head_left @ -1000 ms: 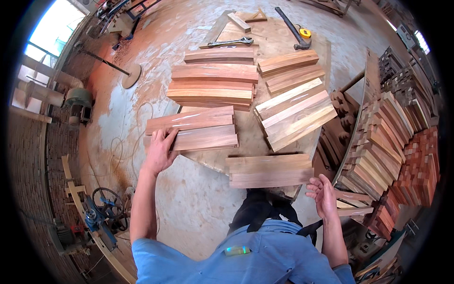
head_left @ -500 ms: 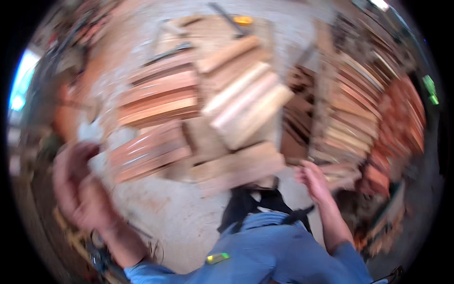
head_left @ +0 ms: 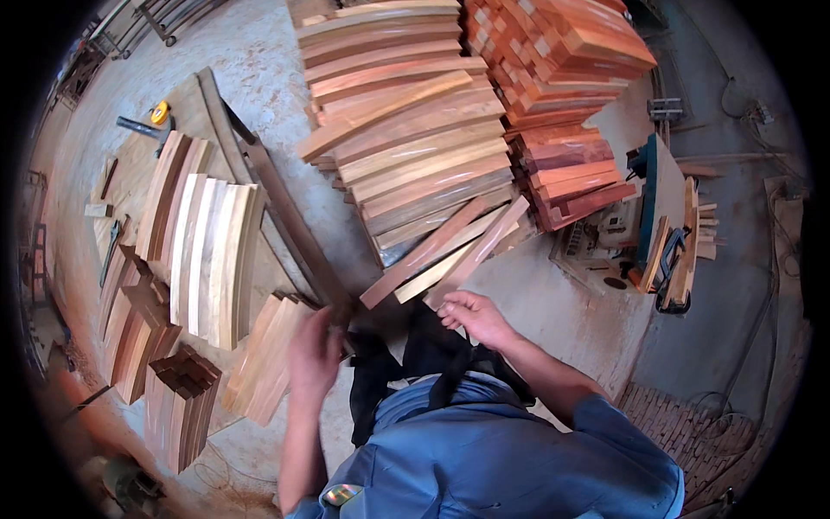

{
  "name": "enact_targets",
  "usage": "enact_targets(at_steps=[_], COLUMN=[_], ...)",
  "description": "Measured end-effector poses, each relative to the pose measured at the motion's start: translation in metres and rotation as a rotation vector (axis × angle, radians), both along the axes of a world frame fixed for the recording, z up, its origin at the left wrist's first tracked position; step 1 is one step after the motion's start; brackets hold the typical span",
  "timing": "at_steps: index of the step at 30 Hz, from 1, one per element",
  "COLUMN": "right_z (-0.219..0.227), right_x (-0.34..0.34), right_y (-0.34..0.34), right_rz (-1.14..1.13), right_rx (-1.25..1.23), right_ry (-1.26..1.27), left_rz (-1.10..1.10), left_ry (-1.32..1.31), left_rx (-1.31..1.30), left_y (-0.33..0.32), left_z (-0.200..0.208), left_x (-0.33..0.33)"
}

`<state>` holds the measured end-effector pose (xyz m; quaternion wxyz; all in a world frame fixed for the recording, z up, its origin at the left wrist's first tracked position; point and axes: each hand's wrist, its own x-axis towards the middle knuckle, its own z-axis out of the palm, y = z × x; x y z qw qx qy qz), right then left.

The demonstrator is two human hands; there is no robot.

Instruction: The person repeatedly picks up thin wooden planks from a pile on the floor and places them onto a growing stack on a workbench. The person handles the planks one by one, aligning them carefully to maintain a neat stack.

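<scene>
My right hand (head_left: 476, 318) is closed in a pinch at the near end of a reddish-brown wooden strip (head_left: 481, 249). Whether the fingertips grip that strip or something small cannot be made out. Beside it, a pale strip (head_left: 454, 253) and a brown strip (head_left: 424, 253) lie slanting across the near end of a large stack of curved wooden slats (head_left: 432, 147). My left hand (head_left: 313, 353) hangs smeared by motion, its fingers unclear, just right of a bundle of light-brown slats (head_left: 264, 359).
Leftward, a board (head_left: 207, 104) carries upright pale slats (head_left: 212, 259), a hammer (head_left: 143, 128) and a yellow tape measure (head_left: 160, 112). Short dark-topped blocks (head_left: 183, 406) stand nearer. Red-brown wood (head_left: 553, 69) is piled far right, beyond a green-edged machine (head_left: 653, 203). Cables (head_left: 761, 311) trail across the floor.
My view has swung to the right, so the slatted board now sits at left and the large stack ahead. Both hands have come closer together, the left one moving inward.
</scene>
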<state>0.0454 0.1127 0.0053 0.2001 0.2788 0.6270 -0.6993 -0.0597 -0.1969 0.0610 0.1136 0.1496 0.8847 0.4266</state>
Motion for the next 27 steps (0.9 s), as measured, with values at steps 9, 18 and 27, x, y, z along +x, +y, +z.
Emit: enact_targets(at_steps=[9, 18, 27], right_z=[-0.022, -0.009, 0.002], right_x=[-0.003, -0.040, -0.064], right_y=[0.113, 0.090, 0.058], right_rz=[-0.328, -0.148, -0.440], right_rx=[-0.018, -0.320, -0.648], right_ry=[0.023, -0.047, 0.156], left_rz=[-0.196, -0.132, -0.243], left_ry=[0.295, 0.107, 0.075], left_rx=[-0.444, -0.442, 0.066], left_y=[0.155, 0.171, 0.213], left_z=[-0.071, -0.059, -0.004], left_x=[-0.020, -0.011, -0.005])
